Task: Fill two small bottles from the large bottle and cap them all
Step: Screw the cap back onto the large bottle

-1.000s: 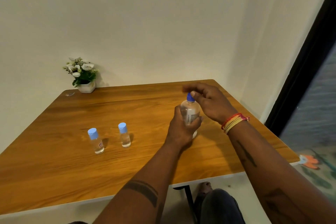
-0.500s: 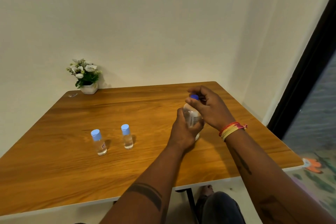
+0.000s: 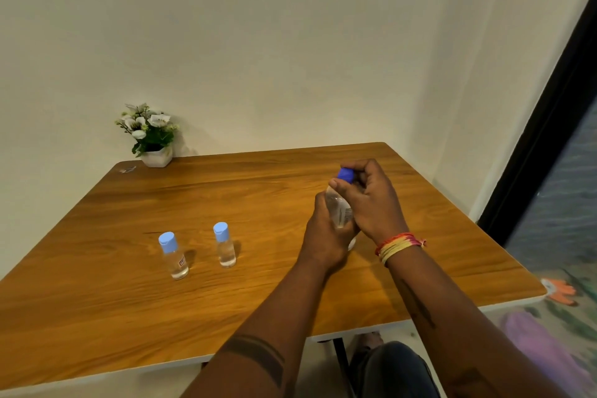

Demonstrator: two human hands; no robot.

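— Which way did the big bottle point(image 3: 337, 208) point?
— Up, leaning a little left, with its blue cap point(image 3: 346, 175) on top. It was near the bench's point(image 3: 258, 300) right side.
— Who held it?
— The left hand point(image 3: 323, 236) wrapped round its body. The right hand point(image 3: 368, 200) pinched the cap, I think.

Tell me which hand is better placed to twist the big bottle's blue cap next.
Right. The right hand already pinches the blue cap, while the left hand grips the large bottle.
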